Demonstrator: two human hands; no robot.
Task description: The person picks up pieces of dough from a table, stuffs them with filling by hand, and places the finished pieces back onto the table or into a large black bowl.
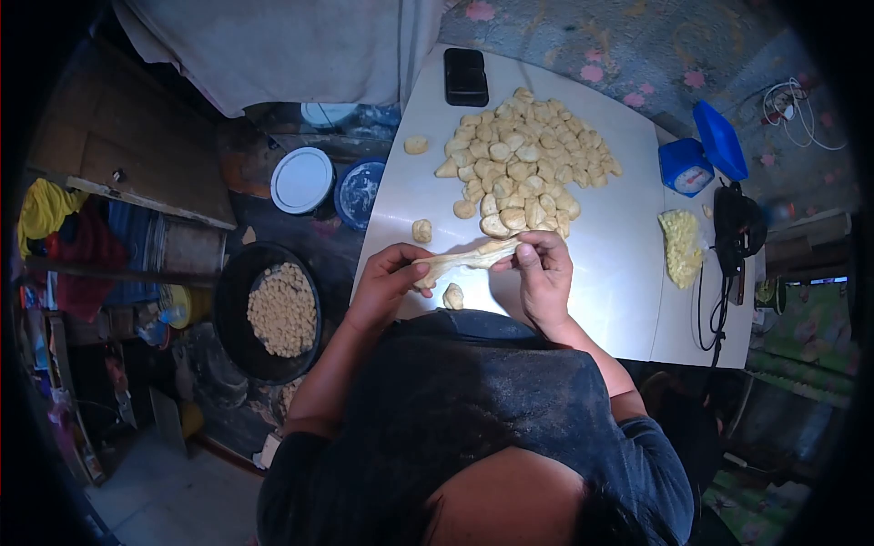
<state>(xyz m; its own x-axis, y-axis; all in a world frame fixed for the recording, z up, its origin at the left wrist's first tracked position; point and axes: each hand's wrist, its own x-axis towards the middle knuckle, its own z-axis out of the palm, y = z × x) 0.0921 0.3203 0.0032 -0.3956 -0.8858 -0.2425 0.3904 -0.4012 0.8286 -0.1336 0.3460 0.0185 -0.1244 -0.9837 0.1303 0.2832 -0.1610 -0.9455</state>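
A pale strip of dough (pixel 469 258) is stretched between my two hands above the white table (pixel 601 300). My left hand (pixel 390 280) is closed on its left end, and my right hand (pixel 544 273) pinches the right end between thumb and fingers. The strip is thin in the middle and thicker at both ends. Just beyond it lies a large heap of dough pieces (pixel 523 164). One small dough piece (pixel 453 296) rests near the table's front edge, another (pixel 421 230) sits beyond my left hand, and a third (pixel 415 145) lies farther back.
A black tray (pixel 465 77) is at the table's back. On the right are a blue scale (pixel 686 168), a bag of yellow pieces (pixel 681 247) and a black cable (pixel 703 314). Left of the table stand a black basin of small pieces (pixel 231 314) and a white-lidded bucket (pixel 302 180).
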